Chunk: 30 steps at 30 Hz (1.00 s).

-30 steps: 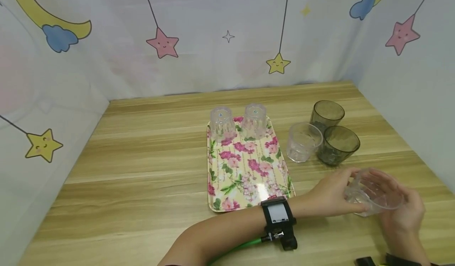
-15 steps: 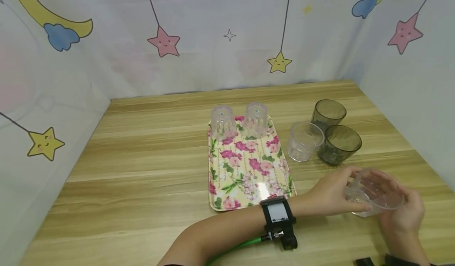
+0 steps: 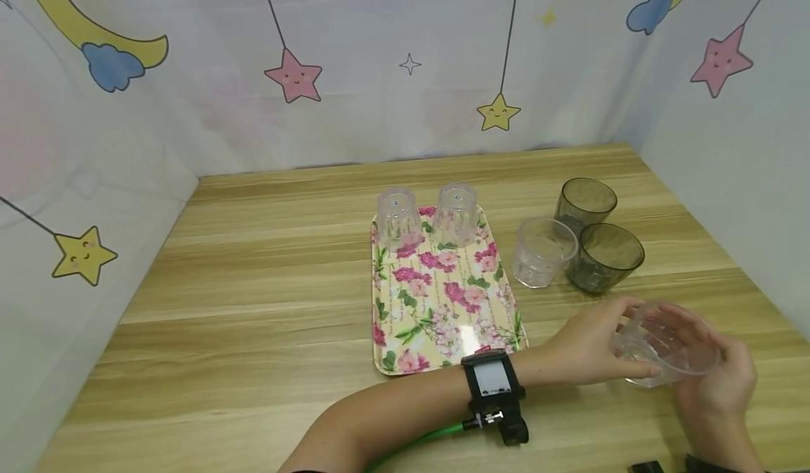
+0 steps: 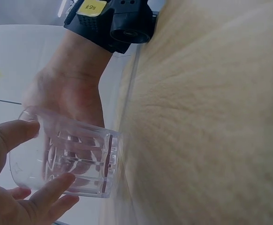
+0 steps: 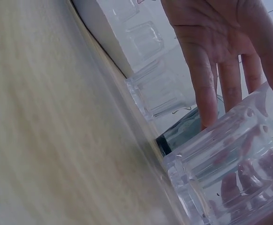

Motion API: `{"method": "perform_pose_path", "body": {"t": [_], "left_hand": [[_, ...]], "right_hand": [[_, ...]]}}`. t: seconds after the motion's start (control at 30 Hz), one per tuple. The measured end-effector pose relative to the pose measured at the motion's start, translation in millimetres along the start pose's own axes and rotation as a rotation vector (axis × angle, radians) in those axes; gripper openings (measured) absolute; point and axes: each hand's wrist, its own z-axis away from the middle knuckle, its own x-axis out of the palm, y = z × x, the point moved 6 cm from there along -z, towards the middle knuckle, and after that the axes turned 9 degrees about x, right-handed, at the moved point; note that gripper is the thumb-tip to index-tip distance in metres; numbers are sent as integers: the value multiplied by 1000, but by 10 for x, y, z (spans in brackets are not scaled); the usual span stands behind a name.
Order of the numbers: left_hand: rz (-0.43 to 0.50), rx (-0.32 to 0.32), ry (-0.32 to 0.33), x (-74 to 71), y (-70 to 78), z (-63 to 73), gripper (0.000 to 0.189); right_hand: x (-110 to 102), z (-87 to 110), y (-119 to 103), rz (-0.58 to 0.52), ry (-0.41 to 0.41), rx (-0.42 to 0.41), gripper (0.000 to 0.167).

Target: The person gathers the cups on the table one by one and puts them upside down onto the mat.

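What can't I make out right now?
Head view: marks on upturned cups, too small to read.
Head view: near right corner of the tray, behind the left arm.
Head view: black object, cut off by bottom edge.
Right wrist view: held cup, cut by frame edge.

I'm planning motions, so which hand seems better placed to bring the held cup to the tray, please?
Probably the left hand; it holds the clear cup nearer the tray than the right hand does.
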Motion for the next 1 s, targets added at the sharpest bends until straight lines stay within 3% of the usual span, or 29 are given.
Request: {"method": "perform_pose_path", "body": {"t": [0.2,0.4,0.6,1.0], "left_hand": [[25,-2,-4,-28,10,17,81],[21,-23,-9,-81,4,48,82],[22,-2,7,-137,14,81,80],[138,-32,4,-229,24,135,79]], "right_hand": [[14,-7,-1,35,35,-3,43],[90,-16,4,42,24,-16,44],[162,-24,13,43,6,-15,45],[296,-78,19,63,-27,-5,43]]}}
